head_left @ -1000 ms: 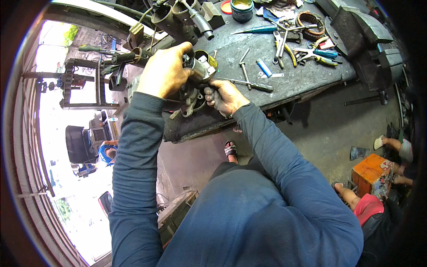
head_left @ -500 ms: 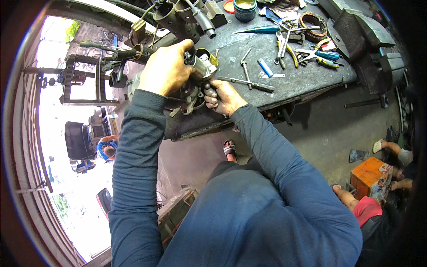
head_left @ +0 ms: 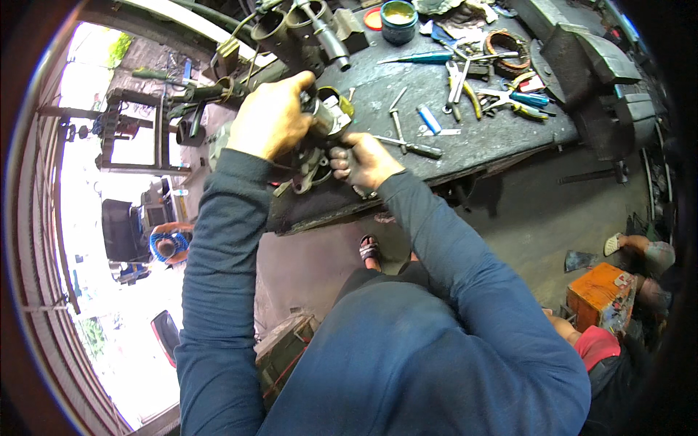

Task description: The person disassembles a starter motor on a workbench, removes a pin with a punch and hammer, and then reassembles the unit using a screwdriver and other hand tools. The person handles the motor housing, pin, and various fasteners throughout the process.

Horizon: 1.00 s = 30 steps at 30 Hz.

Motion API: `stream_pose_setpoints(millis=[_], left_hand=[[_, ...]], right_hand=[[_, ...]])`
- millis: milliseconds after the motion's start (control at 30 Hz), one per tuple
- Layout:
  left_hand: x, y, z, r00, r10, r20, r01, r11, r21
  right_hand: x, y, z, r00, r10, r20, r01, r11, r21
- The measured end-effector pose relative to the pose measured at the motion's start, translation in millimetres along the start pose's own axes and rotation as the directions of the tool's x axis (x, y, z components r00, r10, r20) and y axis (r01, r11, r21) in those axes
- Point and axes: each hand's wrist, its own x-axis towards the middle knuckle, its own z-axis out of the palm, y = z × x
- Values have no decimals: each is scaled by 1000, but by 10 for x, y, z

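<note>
My left hand (head_left: pixel 270 120) is closed over the top of a greasy metal machine part (head_left: pixel 311 171) at the near left of the workbench. A forked metal bracket sticks out of its near side. My right hand (head_left: pixel 369 164) is beside the part with curled fingers, its thumb and forefinger against the part's right side. What those fingers pinch, if anything, is hidden. Just beyond the hands, a yellow tin (head_left: pixel 347 106) holds whitish pieces. A dark-handled screwdriver (head_left: pixel 422 150) lies right of my right hand, with a metal T-shaped tool (head_left: pixel 398 125) across its shaft.
On the bench (head_left: pixel 502 134) lie a blue lighter (head_left: pixel 429 119), several pliers (head_left: pixel 520 99), a copper-coloured ring (head_left: pixel 509 49) and a blue grease tub (head_left: pixel 399 22). A large vise (head_left: pixel 596 62) is at the right. Metal tubes (head_left: pixel 280 36) stand at the back left. People crouch by an orange box (head_left: pixel 600 294).
The whole view has shifted slightly. My right hand has turned a little, its fingers loosening slightly and drawing away from the part. My left hand keeps its hold.
</note>
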Motion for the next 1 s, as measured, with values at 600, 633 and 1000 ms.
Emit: stream_pose_setpoints(millis=[600,633,1000], left_hand=[[-79,-40,42,998,14,-62,-18,998,-66],[-67,3,7,999,14,-47,-16,999,-48],[-186,167,99,984,-83,-158,79,996,-32]], right_hand=[[85,71,-37,999,27,29,-31,991,127],[130,79,-115,999,26,20,-29,991,132],[-598,-459,-664,897,-318,-308,110,834,-541]])
